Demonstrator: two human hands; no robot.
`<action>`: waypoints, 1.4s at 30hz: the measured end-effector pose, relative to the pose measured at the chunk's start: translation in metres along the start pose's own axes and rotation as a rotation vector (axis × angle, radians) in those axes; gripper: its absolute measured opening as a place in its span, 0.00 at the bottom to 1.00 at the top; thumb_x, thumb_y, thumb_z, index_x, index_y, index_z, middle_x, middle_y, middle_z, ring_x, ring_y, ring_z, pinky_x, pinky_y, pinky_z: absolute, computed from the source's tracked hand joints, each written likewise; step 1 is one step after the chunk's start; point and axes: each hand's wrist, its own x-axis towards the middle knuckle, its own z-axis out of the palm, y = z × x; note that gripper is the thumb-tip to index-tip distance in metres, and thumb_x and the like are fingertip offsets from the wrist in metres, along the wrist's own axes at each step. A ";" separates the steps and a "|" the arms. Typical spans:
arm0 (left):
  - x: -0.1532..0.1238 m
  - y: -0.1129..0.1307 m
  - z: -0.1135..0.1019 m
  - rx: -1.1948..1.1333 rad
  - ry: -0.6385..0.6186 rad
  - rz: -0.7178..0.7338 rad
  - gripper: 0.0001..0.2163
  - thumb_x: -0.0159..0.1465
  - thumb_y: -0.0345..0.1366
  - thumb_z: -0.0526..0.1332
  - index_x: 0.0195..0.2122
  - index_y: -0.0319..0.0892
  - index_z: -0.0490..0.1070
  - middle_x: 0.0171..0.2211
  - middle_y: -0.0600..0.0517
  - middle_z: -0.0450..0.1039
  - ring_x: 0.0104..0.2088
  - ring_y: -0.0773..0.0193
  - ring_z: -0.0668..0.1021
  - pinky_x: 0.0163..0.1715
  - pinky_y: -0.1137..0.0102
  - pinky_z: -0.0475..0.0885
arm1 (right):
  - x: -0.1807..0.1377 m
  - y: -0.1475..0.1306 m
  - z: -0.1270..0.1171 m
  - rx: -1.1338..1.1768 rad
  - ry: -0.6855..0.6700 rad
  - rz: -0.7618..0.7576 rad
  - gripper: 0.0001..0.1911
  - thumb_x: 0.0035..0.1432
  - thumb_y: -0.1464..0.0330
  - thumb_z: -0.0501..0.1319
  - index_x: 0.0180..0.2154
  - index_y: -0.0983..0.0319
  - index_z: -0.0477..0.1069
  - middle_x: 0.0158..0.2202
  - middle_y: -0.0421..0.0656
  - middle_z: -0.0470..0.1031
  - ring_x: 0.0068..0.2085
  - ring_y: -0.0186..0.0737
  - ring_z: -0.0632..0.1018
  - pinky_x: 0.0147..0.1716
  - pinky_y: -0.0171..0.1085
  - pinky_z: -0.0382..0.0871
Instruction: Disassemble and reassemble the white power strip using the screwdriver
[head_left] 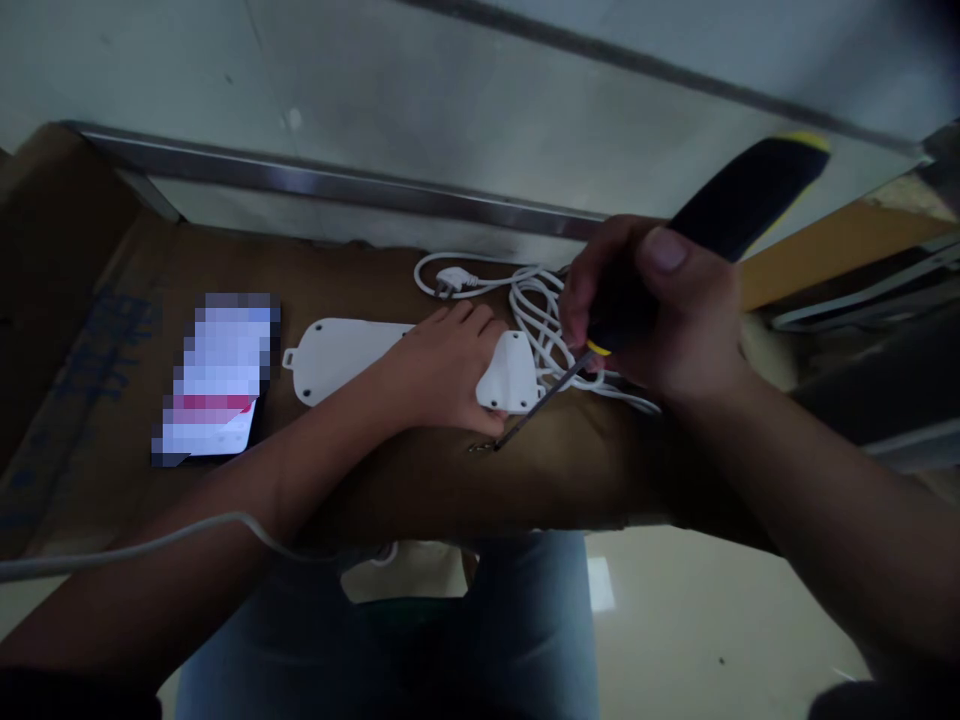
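Observation:
My left hand (450,370) is closed around the right part of a white power strip (352,350), which lies flat with screw holes showing at its corners. In my right hand (667,300) is a screwdriver (750,195) with a black and yellow handle, held at a slant. Its thin shaft points down and left past the strip's end. The tip touches or hovers just over a few small screws (480,448) on the cardboard; which of the two I cannot tell. A coiled white cord (536,310) with a plug (455,280) lies behind the strip.
A lit phone (225,375), its screen blurred, lies at the left on the brown cardboard (360,275). Behind runs a pale panel with a metal strip (315,180). Another white cable (150,545) crosses over my left forearm. My knees are below the cardboard's front edge.

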 end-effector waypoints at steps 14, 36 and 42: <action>-0.002 -0.005 0.002 0.000 -0.026 0.025 0.41 0.62 0.53 0.67 0.70 0.31 0.62 0.63 0.32 0.69 0.63 0.36 0.70 0.64 0.51 0.64 | 0.020 0.002 -0.016 -0.036 0.162 -0.058 0.26 0.47 0.42 0.68 0.19 0.57 0.71 0.12 0.39 0.63 0.10 0.37 0.63 0.05 0.39 0.47; -0.004 0.000 -0.011 -0.408 -0.103 0.254 0.07 0.65 0.43 0.71 0.38 0.48 0.83 0.66 0.48 0.72 0.69 0.45 0.67 0.70 0.49 0.54 | 0.030 -0.001 -0.028 0.053 0.245 -0.139 0.29 0.46 0.41 0.71 0.18 0.57 0.67 0.12 0.35 0.57 0.10 0.32 0.59 0.06 0.39 0.39; -0.003 -0.002 -0.007 -0.434 -0.084 0.251 0.07 0.68 0.41 0.68 0.34 0.48 0.83 0.63 0.50 0.75 0.69 0.48 0.68 0.70 0.50 0.53 | 0.031 0.000 -0.030 0.000 0.268 -0.119 0.30 0.41 0.38 0.70 0.18 0.56 0.66 0.13 0.36 0.57 0.11 0.32 0.60 0.06 0.39 0.43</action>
